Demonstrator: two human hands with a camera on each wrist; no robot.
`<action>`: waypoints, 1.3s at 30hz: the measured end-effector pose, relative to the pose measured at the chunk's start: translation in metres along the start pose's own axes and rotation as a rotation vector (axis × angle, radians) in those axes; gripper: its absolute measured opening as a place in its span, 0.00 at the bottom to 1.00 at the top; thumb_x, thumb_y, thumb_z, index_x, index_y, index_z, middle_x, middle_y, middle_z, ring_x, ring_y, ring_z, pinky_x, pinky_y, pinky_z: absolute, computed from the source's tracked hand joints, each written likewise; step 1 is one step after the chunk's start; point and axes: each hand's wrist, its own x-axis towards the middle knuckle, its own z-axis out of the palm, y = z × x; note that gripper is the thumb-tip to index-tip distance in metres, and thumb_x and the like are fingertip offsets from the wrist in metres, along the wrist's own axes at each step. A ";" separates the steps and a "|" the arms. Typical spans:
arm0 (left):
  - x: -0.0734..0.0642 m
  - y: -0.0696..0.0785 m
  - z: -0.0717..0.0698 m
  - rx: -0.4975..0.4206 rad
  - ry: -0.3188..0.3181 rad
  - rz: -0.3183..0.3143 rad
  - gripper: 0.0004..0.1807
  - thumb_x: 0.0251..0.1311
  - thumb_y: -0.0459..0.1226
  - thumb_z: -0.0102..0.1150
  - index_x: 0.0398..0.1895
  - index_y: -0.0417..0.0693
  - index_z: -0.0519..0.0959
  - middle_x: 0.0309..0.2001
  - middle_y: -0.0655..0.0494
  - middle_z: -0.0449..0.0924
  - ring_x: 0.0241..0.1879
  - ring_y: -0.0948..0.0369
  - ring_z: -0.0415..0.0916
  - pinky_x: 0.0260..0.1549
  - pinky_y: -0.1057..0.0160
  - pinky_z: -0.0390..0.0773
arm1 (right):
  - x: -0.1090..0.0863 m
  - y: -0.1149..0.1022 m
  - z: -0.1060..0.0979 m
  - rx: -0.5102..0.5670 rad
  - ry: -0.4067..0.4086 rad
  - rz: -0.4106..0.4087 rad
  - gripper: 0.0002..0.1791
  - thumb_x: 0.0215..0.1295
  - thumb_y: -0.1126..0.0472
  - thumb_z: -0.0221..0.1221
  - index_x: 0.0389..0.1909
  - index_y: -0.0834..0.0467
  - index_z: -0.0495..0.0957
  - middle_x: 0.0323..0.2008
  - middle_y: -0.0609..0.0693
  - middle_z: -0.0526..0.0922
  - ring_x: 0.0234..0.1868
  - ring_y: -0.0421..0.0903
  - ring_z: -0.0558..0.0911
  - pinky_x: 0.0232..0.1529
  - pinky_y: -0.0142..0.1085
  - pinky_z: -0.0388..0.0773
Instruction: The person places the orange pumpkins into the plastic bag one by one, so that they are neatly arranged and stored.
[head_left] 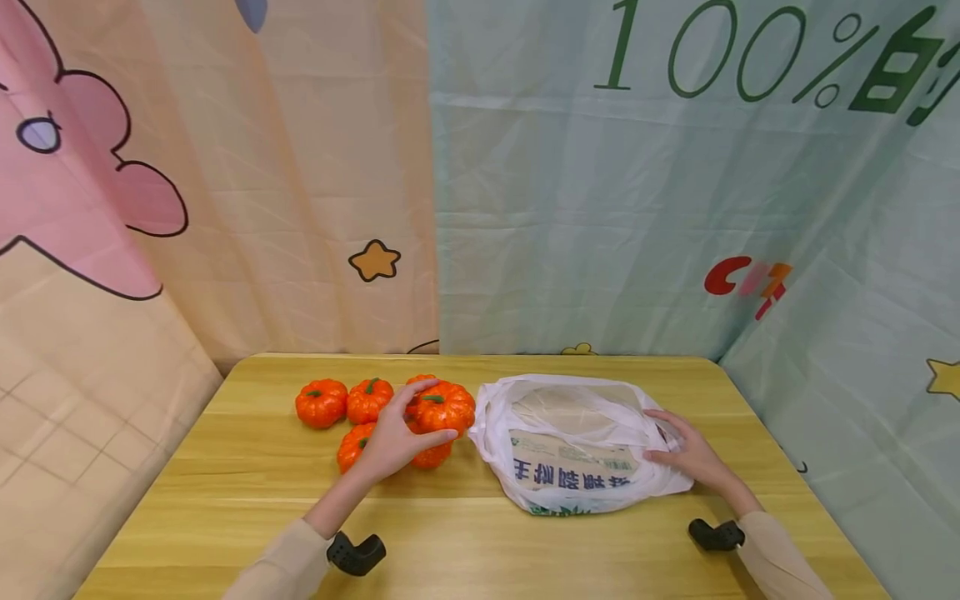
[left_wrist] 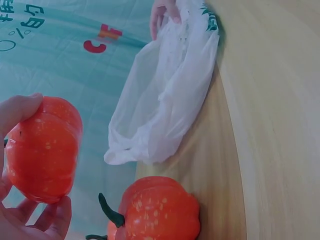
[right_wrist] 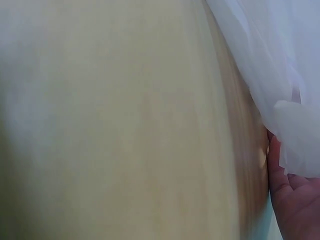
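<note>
My left hand (head_left: 392,440) grips a small orange pumpkin (head_left: 447,406) between thumb and fingers, at the left end of a white plastic bag (head_left: 491,429). In the left wrist view, this pumpkin (left_wrist: 46,150) is raised above another pumpkin (left_wrist: 160,210) on the table. The bag lies on its side with its mouth spread, dark printing showing on it. At the bag's right end, my right hand (head_left: 688,454) holds the plastic between thumb and fingers; folds of the bag (right_wrist: 305,135) cover part of those fingers in the right wrist view.
More orange pumpkins with green stems, among them a far-left pumpkin (head_left: 322,404) and a pumpkin (head_left: 370,401) beside it, sit left of the bag. The wooden table (head_left: 570,554) ends at a printed cloth backdrop (head_left: 562,208).
</note>
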 end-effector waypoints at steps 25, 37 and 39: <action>0.032 0.006 0.050 -0.002 -0.067 0.011 0.40 0.43 0.42 0.76 0.63 0.52 0.71 0.63 0.50 0.69 0.58 0.52 0.70 0.53 0.51 0.77 | 0.007 0.000 0.002 0.028 -0.010 0.027 0.38 0.54 0.61 0.69 0.66 0.62 0.65 0.68 0.68 0.61 0.70 0.70 0.54 0.63 0.71 0.49; 0.046 0.009 0.084 -0.092 -0.105 0.003 0.39 0.45 0.40 0.75 0.63 0.50 0.69 0.63 0.46 0.68 0.53 0.49 0.73 0.49 0.51 0.80 | 0.004 0.001 0.000 0.013 -0.009 0.017 0.37 0.54 0.61 0.69 0.65 0.63 0.66 0.67 0.69 0.62 0.69 0.71 0.54 0.62 0.71 0.49; 0.048 0.009 0.091 -0.097 -0.101 0.007 0.38 0.46 0.39 0.74 0.63 0.49 0.69 0.62 0.45 0.69 0.53 0.48 0.73 0.50 0.50 0.80 | 0.003 0.001 -0.001 0.013 -0.013 0.020 0.37 0.54 0.61 0.69 0.65 0.63 0.66 0.67 0.69 0.61 0.69 0.71 0.54 0.62 0.71 0.49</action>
